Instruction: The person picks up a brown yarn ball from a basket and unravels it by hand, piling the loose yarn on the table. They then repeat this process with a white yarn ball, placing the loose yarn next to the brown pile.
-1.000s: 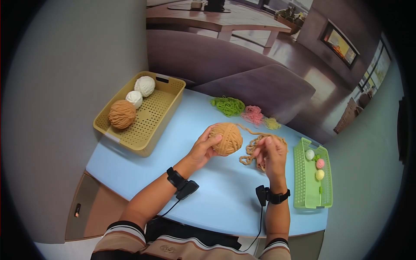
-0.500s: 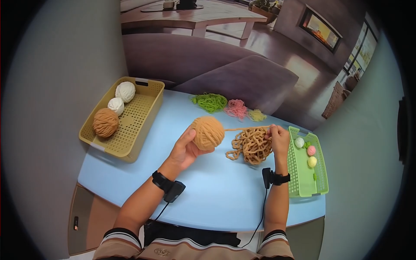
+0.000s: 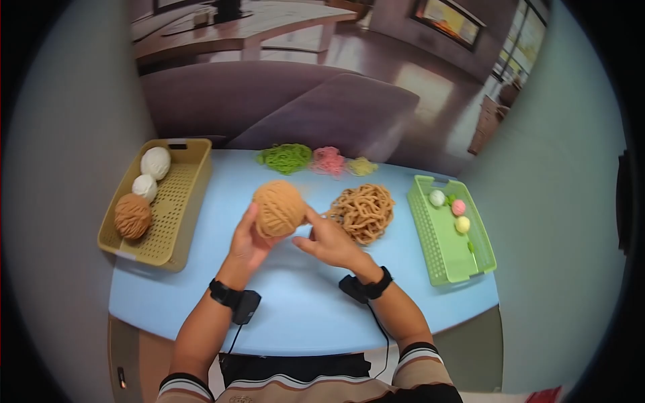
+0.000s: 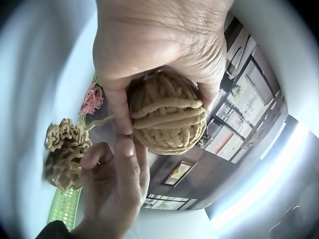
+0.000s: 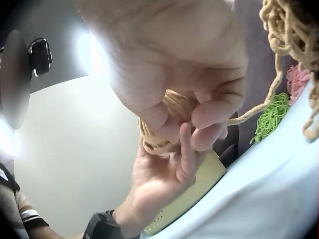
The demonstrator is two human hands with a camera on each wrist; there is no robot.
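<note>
A tan ball of thick yarn [image 3: 279, 208] is held above the table in my left hand [image 3: 250, 245], thumb and fingers spread around its lower side. My right hand [image 3: 334, 243] is at the ball's right side, fingertips right at the windings and close to the left fingers. From a loose heap of the same tan yarn [image 3: 365, 213], a strand [image 5: 256, 110] runs up to the curled right fingers, which hide its end at the ball. The heap lies on the table just beyond the right hand.
At the left, an olive basket [image 3: 180, 232] holds two white balls and a brown yarn ball [image 3: 133, 217]. Green [image 3: 287, 158], pink [image 3: 328, 161] and yellow yarn tangles [image 3: 363, 166] lie along the back. A green basket [image 3: 430, 252] with small balls stands at the right.
The right hand has come from beyond the heap, where it drew the strand taut, leftward to the ball. The left hand still holds the ball, which has turned; the head view has swung right.
</note>
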